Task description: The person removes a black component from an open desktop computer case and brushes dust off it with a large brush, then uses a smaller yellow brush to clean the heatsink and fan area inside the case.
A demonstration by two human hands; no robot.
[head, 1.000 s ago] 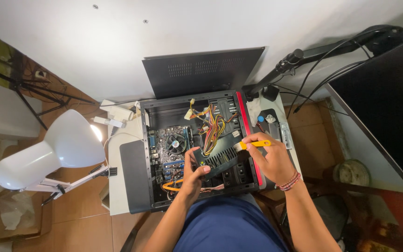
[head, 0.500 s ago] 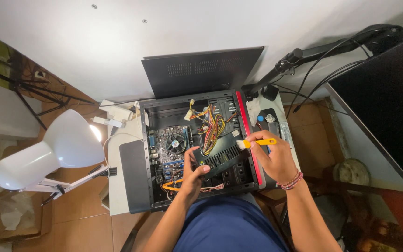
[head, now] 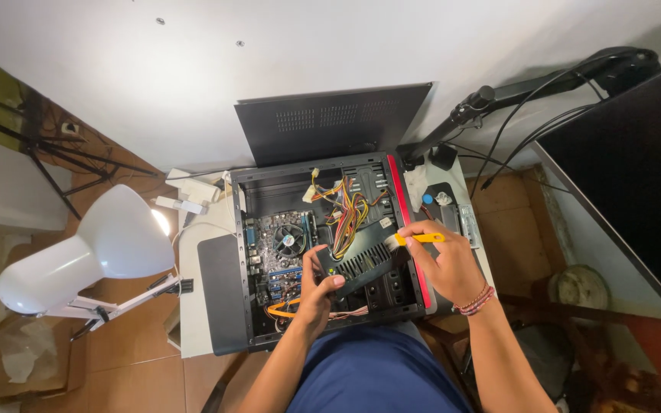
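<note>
An open black computer case point(head: 240, 252) lies flat on a small white table, showing a motherboard with a round cooler fan point(head: 290, 241) and a bundle of coloured cables point(head: 350, 210). My left hand point(head: 317, 294) grips the near end of a black vented part point(head: 363, 265) inside the case, thumb on top. My right hand point(head: 441, 260) holds a small yellow-handled brush point(head: 416, 239) whose pale bristle end touches the far right end of that part.
A white desk lamp point(head: 78, 256) stands lit at the left. The case's black side panel point(head: 334, 122) leans on the wall behind. A dark monitor point(head: 636, 176) on an arm with cables is at the right. Small items point(head: 441, 200) lie right of the case.
My right hand with the brush has shifted slightly along the vented part. My left hand keeps its grip in the same place.
</note>
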